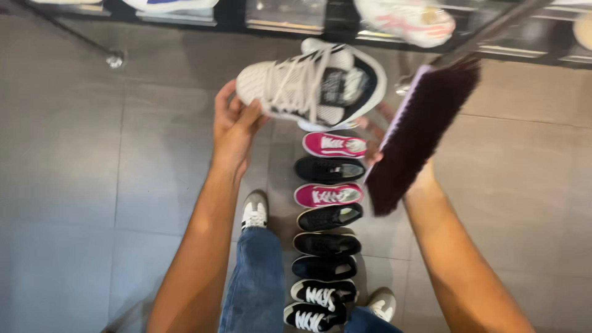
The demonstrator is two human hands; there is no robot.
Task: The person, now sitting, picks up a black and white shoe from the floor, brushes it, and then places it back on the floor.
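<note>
Head view, left hand: the left hand (233, 126) is raised over the floor, fingers curled around the toe end of a white mesh sneaker (311, 83), thumb pressed on its upper side.
Head view, sneaker: the white mesh sneaker is held in the air on its side, toe toward the left hand, its dark navy heel and collar to the right, pale laces running across the top. It hangs above the far end of the shoe row and just below the glass shelf.
Head view, right hand: the right hand (377, 145) is mostly hidden behind a brush; a few fingertips show at the brush's edge, closed on it.
Head view, brush: the long brush (419, 132) has a pale lilac back and dark bristles; it slants from lower left to upper right, just beside the sneaker's heel. Whether it touches the shoe cannot be told.
Head view, floor: a row of shoes (327, 228) lies on the grey tiled floor (111, 185) between the person's forearms: pink ones, black ones, and black ones with white laces nearest.
Head view, legs: blue jeans (256, 283) and the person's own pale shoes (254, 211) stand either side of the row.
Head view, background: a glass shelf (290, 15) along the top carries more light-coloured sneakers.
</note>
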